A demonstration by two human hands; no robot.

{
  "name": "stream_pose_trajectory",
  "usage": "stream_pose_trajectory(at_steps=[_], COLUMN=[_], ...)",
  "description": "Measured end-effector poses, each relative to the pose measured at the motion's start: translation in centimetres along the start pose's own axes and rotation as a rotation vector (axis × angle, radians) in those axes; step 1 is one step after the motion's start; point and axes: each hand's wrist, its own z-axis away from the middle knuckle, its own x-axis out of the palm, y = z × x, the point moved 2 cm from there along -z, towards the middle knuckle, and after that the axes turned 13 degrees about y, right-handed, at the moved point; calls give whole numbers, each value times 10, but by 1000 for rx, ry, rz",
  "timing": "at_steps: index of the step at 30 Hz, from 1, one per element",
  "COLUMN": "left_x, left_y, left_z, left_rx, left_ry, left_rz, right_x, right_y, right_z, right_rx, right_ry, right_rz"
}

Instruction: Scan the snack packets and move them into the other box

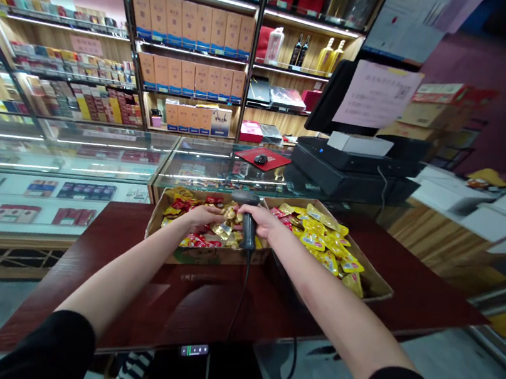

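So the right hand (pixel 261 222) has its fingers wrapped around a black handheld scanner (pixel 250 227), cord hanging down below it. Left hand (pixel 205 217) is down in the candy box (pixel 205 257), touching gold-wrapped packets (pixel 224 226); can't tell if it's gripping 1. Just right of the right hand there's a box of yellow packets (pixel 330 245), and beyond both hands, a mouse (pixel 261 160) on a red pad (pixel 281 161).

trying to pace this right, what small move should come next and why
Probably lift one gold packet clear of the left box with the left hand: its fingers are already among the packets, while the right hand holds the scanner just beside them.
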Motion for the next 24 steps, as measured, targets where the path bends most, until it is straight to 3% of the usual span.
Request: stream_pose_trajectory(at_steps=[5,10,12,17,20,24], left_x=[-8,-13,-16,-18,-18,-17], left_y=[-5,-19,-20,-10,-3,3], left_z=[-5,-13,-17,-18,-13,-11], left_rx=[132,66,74,145,178,188], left_ry=[67,140,169,182,195,211], left_rz=[-23,43,83,198,266,351], right_x=[9,10,13,24,27,26], right_y=[-1,4,10,31,42,60], right_z=[9,29,37,51,60,80], right_rx=[-103,-201,-225,-107,-134,-277], right_ry=[-11,166,143,-36,-14,90], right_rz=[75,34,-30,-51,38,131])
